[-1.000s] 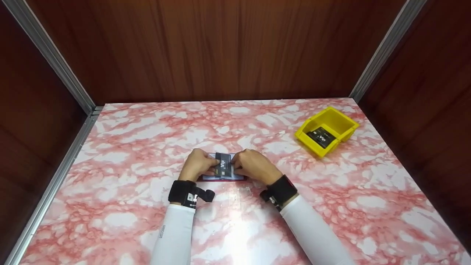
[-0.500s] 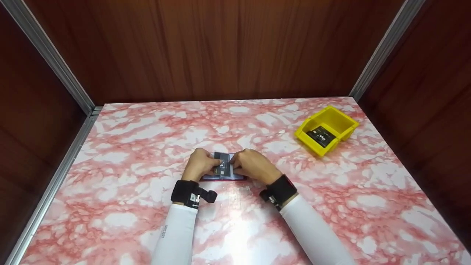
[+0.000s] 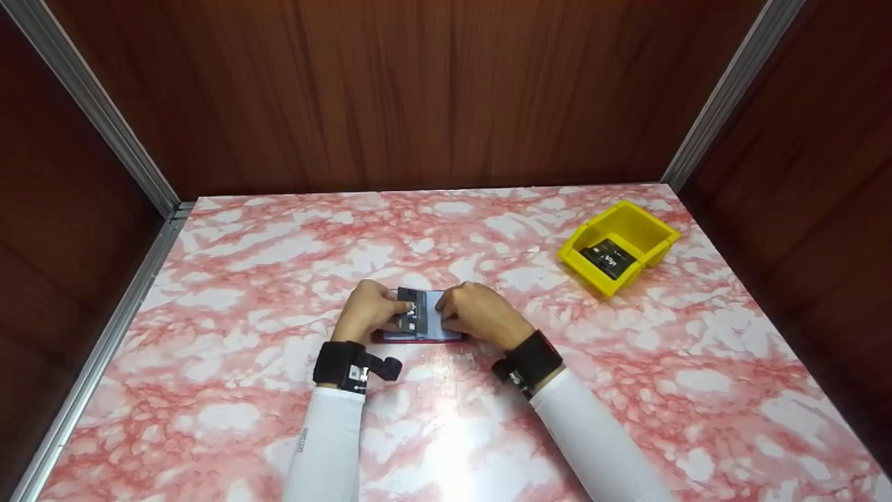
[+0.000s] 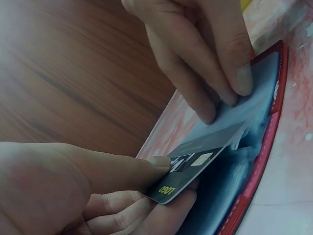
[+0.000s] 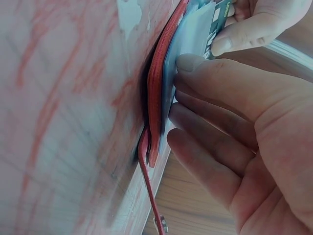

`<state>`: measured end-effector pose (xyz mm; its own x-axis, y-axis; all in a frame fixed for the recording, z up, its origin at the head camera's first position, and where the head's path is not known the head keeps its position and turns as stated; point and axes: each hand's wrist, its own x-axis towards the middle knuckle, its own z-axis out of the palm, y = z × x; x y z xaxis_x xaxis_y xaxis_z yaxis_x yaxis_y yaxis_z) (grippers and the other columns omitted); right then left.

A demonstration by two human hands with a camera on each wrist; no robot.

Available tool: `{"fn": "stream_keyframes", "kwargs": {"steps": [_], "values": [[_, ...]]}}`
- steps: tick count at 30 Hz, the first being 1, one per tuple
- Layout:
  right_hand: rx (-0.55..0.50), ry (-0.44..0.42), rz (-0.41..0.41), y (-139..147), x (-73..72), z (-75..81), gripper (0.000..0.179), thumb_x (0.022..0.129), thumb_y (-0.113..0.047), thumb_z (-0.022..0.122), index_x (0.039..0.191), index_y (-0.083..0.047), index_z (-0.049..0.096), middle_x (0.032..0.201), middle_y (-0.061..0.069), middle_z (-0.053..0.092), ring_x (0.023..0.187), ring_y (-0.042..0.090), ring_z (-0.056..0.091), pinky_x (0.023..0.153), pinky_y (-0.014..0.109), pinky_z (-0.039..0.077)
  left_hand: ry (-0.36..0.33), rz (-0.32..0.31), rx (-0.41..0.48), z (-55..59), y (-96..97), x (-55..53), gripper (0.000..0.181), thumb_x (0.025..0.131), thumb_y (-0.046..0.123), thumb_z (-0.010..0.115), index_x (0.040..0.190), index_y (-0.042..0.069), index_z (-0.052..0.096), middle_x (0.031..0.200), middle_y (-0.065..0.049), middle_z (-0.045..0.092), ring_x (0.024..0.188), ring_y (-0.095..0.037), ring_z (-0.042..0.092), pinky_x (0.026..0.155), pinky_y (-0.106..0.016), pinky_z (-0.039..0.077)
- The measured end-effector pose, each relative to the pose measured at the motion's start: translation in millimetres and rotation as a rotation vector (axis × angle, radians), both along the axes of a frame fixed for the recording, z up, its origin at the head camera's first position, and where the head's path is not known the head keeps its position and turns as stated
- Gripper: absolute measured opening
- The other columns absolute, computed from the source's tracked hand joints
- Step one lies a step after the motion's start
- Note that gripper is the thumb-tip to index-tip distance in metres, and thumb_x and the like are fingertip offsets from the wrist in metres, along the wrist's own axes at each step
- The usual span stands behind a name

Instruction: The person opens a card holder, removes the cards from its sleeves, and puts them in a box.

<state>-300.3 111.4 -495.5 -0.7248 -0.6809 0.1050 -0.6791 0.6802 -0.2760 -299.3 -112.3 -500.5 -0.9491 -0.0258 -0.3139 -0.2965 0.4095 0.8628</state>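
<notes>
On the table lies an open card holder with a red stitched edge and clear plastic sleeves. My left hand pinches a black bank card between thumb and fingers. The card, printed with "Vip" and a gold chip, is tilted over the holder's left half; its far end meets the clear plastic, though how much is inside I cannot tell. At the right half, my right hand pinches the clear sleeve with thumb and fingertips. A red strap with a metal snap hangs off the holder.
A yellow bin stands at the back right of the pink marbled table, with black cards inside. Dark wood-grain panels close off the back and both sides.
My left hand and the black card have shifted a little to the left, so more of the pale sleeve shows between the hands. The right hand has hardly moved.
</notes>
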Motion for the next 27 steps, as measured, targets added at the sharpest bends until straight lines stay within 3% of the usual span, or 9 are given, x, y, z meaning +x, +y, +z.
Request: {"fn": "stream_keyframes", "kwargs": {"steps": [4, 15, 23, 27], "values": [[-0.011, -0.003, 0.003, 0, -0.6, 0.3, 0.007, 0.094, -0.012, 0.085, 0.096, -0.006, 0.088, 0.116, 0.011, 0.084, 0.108, 0.027, 0.081, 0.095, 0.042, 0.067, -0.013, -0.006, 0.023, 1.6, -5.4, 0.0, 0.03, 0.095, 0.008, 0.082, 0.116, -0.01, 0.068, 0.103, -0.012, 0.069, 0.067, -0.013, 0.072, 0.06, -0.023, 0.063], [-0.022, -0.03, -0.006, 1, -1.5, 0.2, 0.01, 0.095, -0.014, 0.085, 0.1, -0.006, 0.088, 0.117, 0.01, 0.084, 0.109, 0.025, 0.081, 0.094, 0.04, 0.068, -0.026, -0.006, 0.042, 8.7, -17.3, 1.2, 0.033, 0.098, 0.005, 0.078, 0.125, -0.011, 0.07, 0.118, -0.018, 0.071, 0.078, -0.016, 0.073, 0.069, -0.025, 0.067], [0.012, -0.028, -0.028, 5, -2.0, 4.2, 0.014, 0.095, -0.014, 0.084, 0.106, -0.006, 0.087, 0.116, 0.011, 0.084, 0.107, 0.023, 0.081, 0.092, 0.04, 0.069, -0.053, 0.023, 0.101, 10.4, -18.0, 0.9, 0.027, 0.099, 0.003, 0.075, 0.122, -0.01, 0.07, 0.108, -0.014, 0.071, 0.076, -0.015, 0.072, 0.068, -0.025, 0.066], [0.023, -0.014, -0.019, 9, -3.3, 6.6, 0.01, 0.095, -0.011, 0.083, 0.102, -0.006, 0.087, 0.108, 0.009, 0.085, 0.092, 0.018, 0.08, 0.085, 0.038, 0.069, -0.043, 0.017, 0.116, 10.9, -17.5, 0.6, 0.025, 0.099, 0.004, 0.075, 0.12, -0.01, 0.07, 0.108, -0.015, 0.07, 0.073, -0.015, 0.072, 0.068, -0.027, 0.067]]}}
